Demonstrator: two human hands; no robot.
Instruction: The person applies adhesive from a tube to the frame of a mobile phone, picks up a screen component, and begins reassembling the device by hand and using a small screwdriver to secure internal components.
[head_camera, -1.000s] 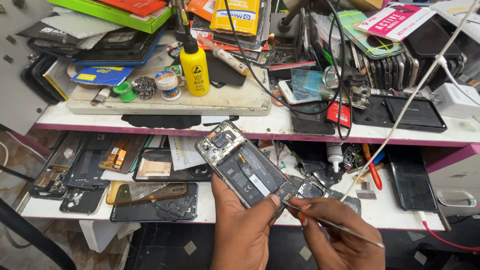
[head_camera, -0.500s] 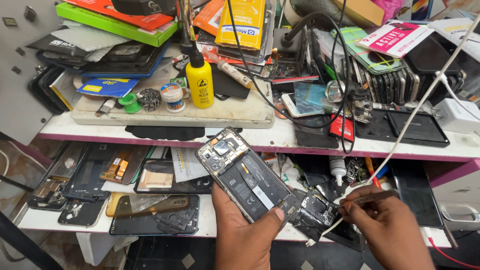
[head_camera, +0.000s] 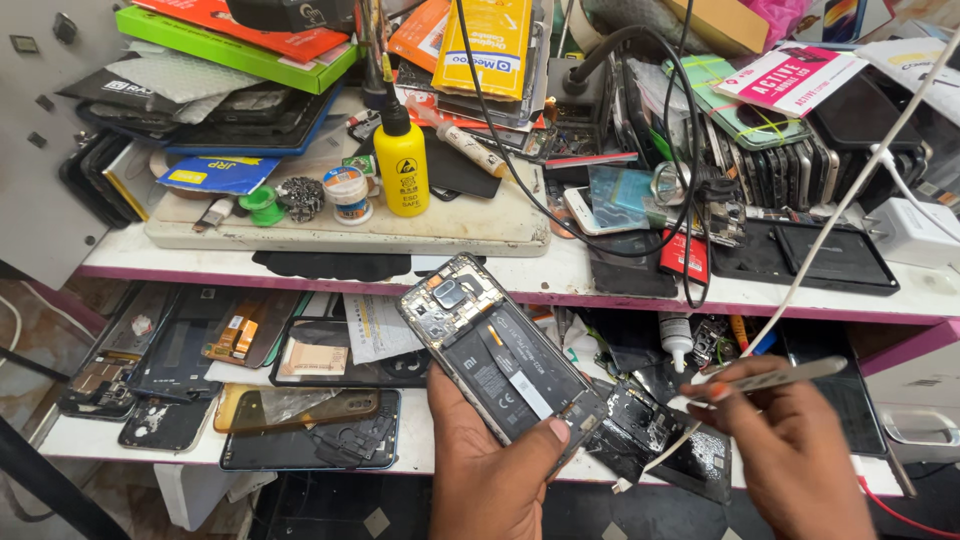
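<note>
Both hands are closed on something: left hand fingers wrap an opened smartphone from beneath, thumb on its lower edge, tilting it above the lower shelf. Right hand pinches metal tweezers, held just right of the phone, above loose back covers. A yellow bottle stands on the bench behind.

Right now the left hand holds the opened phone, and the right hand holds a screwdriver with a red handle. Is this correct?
Not quite. In the head view the left hand does hold the opened phone, but the right hand holds metal tweezers, not a red-handled screwdriver.
</note>
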